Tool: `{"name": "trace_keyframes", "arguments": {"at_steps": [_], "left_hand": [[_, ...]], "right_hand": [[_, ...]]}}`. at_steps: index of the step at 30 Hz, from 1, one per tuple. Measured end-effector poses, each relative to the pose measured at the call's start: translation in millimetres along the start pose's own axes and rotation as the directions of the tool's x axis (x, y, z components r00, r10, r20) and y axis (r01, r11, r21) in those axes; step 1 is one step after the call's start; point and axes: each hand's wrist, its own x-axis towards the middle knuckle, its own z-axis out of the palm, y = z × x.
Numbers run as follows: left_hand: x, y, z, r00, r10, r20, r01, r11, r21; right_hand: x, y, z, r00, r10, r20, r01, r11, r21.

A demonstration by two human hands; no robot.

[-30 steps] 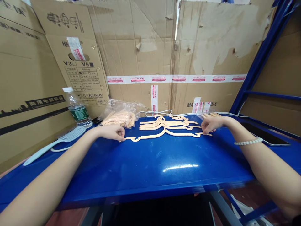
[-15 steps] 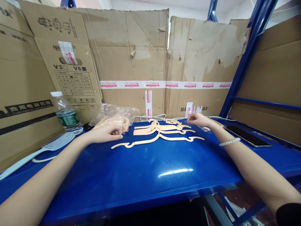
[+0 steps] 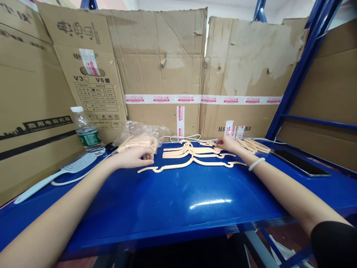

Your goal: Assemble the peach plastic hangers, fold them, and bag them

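My left hand (image 3: pixel 136 157) hovers at the left, its fingers curled in and nothing showing between them. Behind it lies a clear plastic bag (image 3: pixel 139 136) with beige plastic hanger parts inside. In the middle of the blue tabletop, several beige clothes hangers (image 3: pixel 178 164) lie in a row from front to back, hooks overlapping. The front one spreads two arms with curved ends. My right hand (image 3: pixel 227 143) is at the back right, fingers bent together at the edge of some small beige hanger pieces (image 3: pixel 206 143). Whatever its fingertips pinch is hidden.
More beige pieces in clear plastic (image 3: pixel 253 145) lie right of my right hand, beside a dark phone (image 3: pixel 301 162). At left are a water bottle (image 3: pixel 89 134) and a light-blue hairbrush (image 3: pixel 79 163). Cardboard sheets (image 3: pixel 164 74) wall the back; blue metal posts (image 3: pixel 295 82) stand right.
My right hand has moved left and slightly inward to the small hanger pieces, uncovering the bagged pieces behind it. The whole view has shifted a little; my left hand stays curled near the bag.
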Motion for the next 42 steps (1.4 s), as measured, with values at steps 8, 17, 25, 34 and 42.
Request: {"name": "trace_keyframes", "arguments": {"at_steps": [8, 17, 25, 34, 42], "left_hand": [[1, 9, 1.7, 0.993, 0.063, -0.095, -0.069, 0.996, -0.060], [12, 60, 41.9, 0.992, -0.090, -0.086, 0.019, 0.795, -0.606], [12, 84, 72.5, 0.975, -0.193, -0.107, 0.011, 0.528, -0.849], [16, 75, 59.6, 0.941, -0.326, -0.088, 0.019, 0.313, -0.950], [19, 50, 36.6, 0.805, -0.539, -0.247, -0.147, 0.223, -0.964]], "right_hand": [[-9, -13, -13, 0.975, 0.013, -0.220, 0.022, 0.988, 0.154], [-50, -88, -11, 0.984, -0.057, -0.171, 0.162, 0.698, 0.697], [-87, -154, 17, 0.958, -0.280, 0.061, 0.056, 0.394, 0.917], [-69, -129, 14, 0.945, -0.328, 0.001, 0.189, 0.546, 0.816], [-40, -67, 13, 0.919, -0.388, -0.068, 0.392, 0.919, 0.044]]}}
